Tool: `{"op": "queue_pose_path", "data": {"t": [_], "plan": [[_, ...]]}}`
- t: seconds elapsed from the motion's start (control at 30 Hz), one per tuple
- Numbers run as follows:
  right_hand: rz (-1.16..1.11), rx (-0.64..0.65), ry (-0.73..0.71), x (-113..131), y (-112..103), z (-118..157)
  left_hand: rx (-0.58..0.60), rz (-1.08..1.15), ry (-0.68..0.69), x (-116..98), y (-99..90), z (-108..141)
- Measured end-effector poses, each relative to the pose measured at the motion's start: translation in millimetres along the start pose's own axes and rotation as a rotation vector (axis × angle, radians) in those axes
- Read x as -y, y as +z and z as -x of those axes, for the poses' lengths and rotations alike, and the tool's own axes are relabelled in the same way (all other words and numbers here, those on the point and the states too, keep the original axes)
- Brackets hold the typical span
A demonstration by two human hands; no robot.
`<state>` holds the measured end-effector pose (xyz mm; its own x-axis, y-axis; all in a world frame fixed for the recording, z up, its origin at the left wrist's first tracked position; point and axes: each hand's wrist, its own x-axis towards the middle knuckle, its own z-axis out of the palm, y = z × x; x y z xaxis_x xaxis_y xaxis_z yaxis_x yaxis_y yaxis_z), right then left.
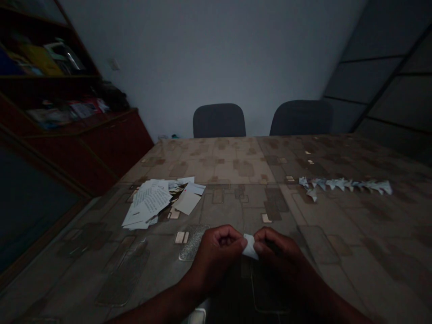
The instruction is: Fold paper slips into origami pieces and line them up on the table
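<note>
A small folded piece of white paper (pixel 250 247) is held between my two hands, above the near part of the table. My left hand (pixel 221 247) pinches its left side between thumb and curled fingers. On the opposite side, my right hand (pixel 278 249) grips the paper the same way. My fingertips cover part of it, so its full folded shape is hidden. To the left lies a loose pile of paper sheets (pixel 148 202), some printed with text. Over on the right, several small folded paper pieces (pixel 340 183) with pointed ends sit in a row.
A patterned cloth (pixel 216 166) covers the table (pixel 232 148). Two dark chairs (pixel 219 120) stand at the far edge, before a pale wall. A wooden shelf unit (pixel 111 139) with assorted items is at the left. The room is dim.
</note>
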<state>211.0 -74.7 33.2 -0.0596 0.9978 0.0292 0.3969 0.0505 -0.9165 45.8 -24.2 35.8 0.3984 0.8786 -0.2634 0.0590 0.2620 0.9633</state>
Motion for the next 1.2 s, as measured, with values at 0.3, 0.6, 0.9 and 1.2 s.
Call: {"op": "queue_pose_path", "data": {"t": [0.3,0.6,0.9,1.2], "plan": [[-0.011,-0.005,-0.005,-5.0,2.7,1.7,0.059,0.142,-0.047,3.5,-2.5,4.9],[0.282,-0.036,-0.32,-2.0,-7.8,2.4,0.129,-0.167,0.0,0.1,-7.1,3.3],[0.573,0.153,-0.328,-28.8,1.1,-4.0,0.252,-0.998,0.393,11.3,-18.4,-13.0],[0.587,0.187,-0.333,-30.8,-2.3,-6.0,0.317,-1.096,0.613,16.9,-39.6,6.1]]}}
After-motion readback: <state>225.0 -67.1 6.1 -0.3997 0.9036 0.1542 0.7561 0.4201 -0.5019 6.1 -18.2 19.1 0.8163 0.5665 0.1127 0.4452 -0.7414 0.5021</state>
